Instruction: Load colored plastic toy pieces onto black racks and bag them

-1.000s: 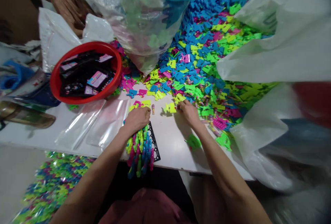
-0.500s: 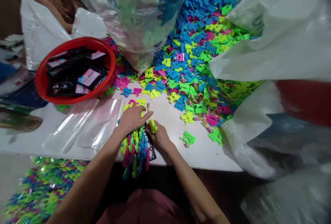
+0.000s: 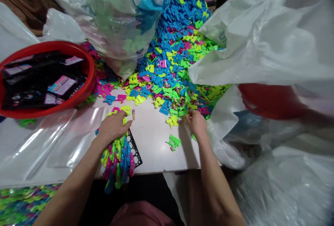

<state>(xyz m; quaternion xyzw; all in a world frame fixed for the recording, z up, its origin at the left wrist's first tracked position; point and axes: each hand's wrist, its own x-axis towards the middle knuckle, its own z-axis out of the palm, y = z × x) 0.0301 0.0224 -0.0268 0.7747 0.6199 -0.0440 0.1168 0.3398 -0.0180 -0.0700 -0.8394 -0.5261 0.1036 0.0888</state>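
My left hand (image 3: 112,127) lies palm down on a row of coloured plastic clips (image 3: 118,159) set on a black rack (image 3: 135,150) at the table's near edge; its fingers are curled over the clips. My right hand (image 3: 195,121) reaches into the edge of a big heap of blue, green, yellow and pink plastic pieces (image 3: 172,59), fingers bent among them; what they pinch is hidden. A yellow piece (image 3: 172,121) and a green piece (image 3: 174,141) lie loose on the white table (image 3: 153,142) beside that hand. A small pink stick (image 3: 133,114) lies near my left fingertips.
A red basin (image 3: 47,79) with black packets stands at the left. Clear plastic sleeves (image 3: 52,139) lie flat left of the rack. Large plastic bags (image 3: 261,38) crowd the right, another bag (image 3: 112,17) hangs at the back. More coloured pieces (image 3: 23,201) lie below the table.
My right hand left the rack, where it held a yellow piece, and went right to the edge of the heap. The left hand stayed on the clips. The camera shifted right.
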